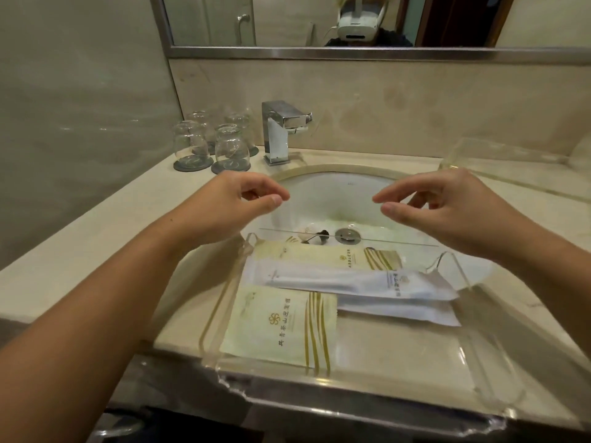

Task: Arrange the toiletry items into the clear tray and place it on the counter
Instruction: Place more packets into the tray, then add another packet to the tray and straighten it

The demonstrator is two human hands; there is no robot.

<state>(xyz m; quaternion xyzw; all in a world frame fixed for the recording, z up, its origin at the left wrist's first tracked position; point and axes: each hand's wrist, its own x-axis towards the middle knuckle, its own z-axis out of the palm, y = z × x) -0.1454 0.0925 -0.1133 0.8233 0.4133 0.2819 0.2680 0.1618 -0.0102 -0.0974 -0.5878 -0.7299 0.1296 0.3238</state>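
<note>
Both hands up over the sink (319, 187), and neither has anything in it. Left hand (233, 199) at ten o'clock, fingers curled loosely, thumb and forefinger nearly meeting but pinching only air. Right hand (447, 209) at two o'clock, fingers spread a little wider, thumb and forefinger apart, touching nothing.

Below them the tray (479, 362) sits across the sink's near rim, from centre down to six o'clock. Inside it: a pale green packet (281, 324) at seven o'clock with gold stripes, a flower logo and a column of Chinese characters, too small to read with confidence. A long white sachet (351, 282) lies across the middle, its print blurred. Another green packet (326, 255) lies beyond it, partly under the white one.

Upturned glasses (208, 142) at eleven o'clock, tap (278, 129) at twelve.
</note>
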